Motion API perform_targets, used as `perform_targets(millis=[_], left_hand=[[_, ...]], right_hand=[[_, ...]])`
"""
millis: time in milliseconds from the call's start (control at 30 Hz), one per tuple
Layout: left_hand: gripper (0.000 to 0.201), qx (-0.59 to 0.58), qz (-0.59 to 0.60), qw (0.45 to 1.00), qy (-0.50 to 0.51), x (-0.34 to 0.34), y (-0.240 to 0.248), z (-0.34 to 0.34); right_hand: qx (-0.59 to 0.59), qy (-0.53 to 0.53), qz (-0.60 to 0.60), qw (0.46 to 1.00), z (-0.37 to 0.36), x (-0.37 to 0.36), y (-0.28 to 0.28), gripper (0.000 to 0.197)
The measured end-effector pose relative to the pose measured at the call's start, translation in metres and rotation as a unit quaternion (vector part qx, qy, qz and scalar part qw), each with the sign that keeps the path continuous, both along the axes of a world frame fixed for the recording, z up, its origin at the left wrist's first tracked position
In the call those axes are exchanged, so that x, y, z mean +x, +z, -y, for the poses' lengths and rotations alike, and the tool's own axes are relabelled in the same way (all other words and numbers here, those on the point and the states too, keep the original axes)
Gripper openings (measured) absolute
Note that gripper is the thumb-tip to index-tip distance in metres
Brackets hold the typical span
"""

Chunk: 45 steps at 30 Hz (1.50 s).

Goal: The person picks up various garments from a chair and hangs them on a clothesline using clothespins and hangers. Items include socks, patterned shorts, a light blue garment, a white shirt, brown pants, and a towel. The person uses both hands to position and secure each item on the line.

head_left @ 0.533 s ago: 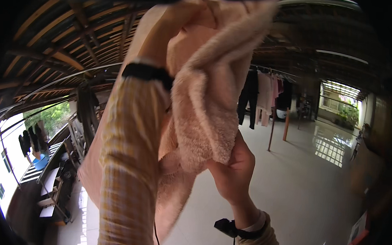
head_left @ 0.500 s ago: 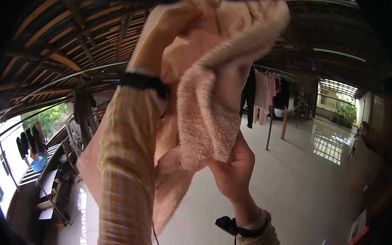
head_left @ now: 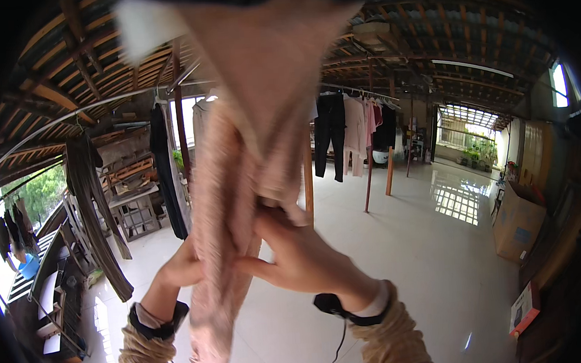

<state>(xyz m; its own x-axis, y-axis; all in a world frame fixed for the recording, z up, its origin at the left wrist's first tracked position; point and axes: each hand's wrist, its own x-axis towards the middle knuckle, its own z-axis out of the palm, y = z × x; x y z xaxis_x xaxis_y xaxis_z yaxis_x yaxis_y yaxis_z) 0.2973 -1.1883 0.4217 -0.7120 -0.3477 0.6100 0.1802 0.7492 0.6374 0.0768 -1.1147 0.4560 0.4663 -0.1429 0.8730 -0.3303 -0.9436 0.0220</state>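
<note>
Both hands gripped a pink fluffy towel point(head_left: 239, 204) hanging in front of the camera: the left hand point(head_left: 179, 268) closed on its left edge, the right hand point(head_left: 302, 257) pinching the folds from the right. The towel's top seemed already draped over something overhead, hidden from view. Straightening it appeared to be what was left. Dark clothes point(head_left: 331, 136) hung on a rail point(head_left: 365, 90) beyond, above the tiled floor point(head_left: 428, 253).
</note>
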Motion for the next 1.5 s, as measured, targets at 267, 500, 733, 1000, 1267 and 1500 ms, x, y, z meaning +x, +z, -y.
perform_targets(millis=[267,500,733,1000,1267,1500], left_hand=[[0.049,-0.052,-0.220,0.939,0.259,-0.056,-0.035,-0.028],[0.033,-0.016,-0.495,0.799,0.341,-0.002,0.005,0.001],[0.035,-0.028,-0.508,0.787,0.348,0.005,0.042,-0.023],[0.037,-0.135,-0.356,0.840,0.386,-0.156,0.177,-0.059],[0.057,-0.235,-0.097,0.939,0.229,-0.224,0.125,-0.085],[0.044,0.005,-0.200,0.980,0.002,-0.107,0.104,0.014]], right_hand=[[0.063,-0.076,-0.150,0.984,-0.005,-0.139,0.046,0.027],[-0.301,-0.301,0.302,0.853,0.086,-0.203,0.171,0.081],[-0.151,-0.474,0.183,0.848,0.130,-0.232,0.204,0.078],[-0.024,-0.573,0.133,0.808,0.188,-0.327,0.105,0.069],[0.099,-0.674,0.064,0.730,0.201,-0.349,0.008,0.060],[0.132,-0.448,-0.283,0.838,0.017,-0.290,0.007,0.049]])
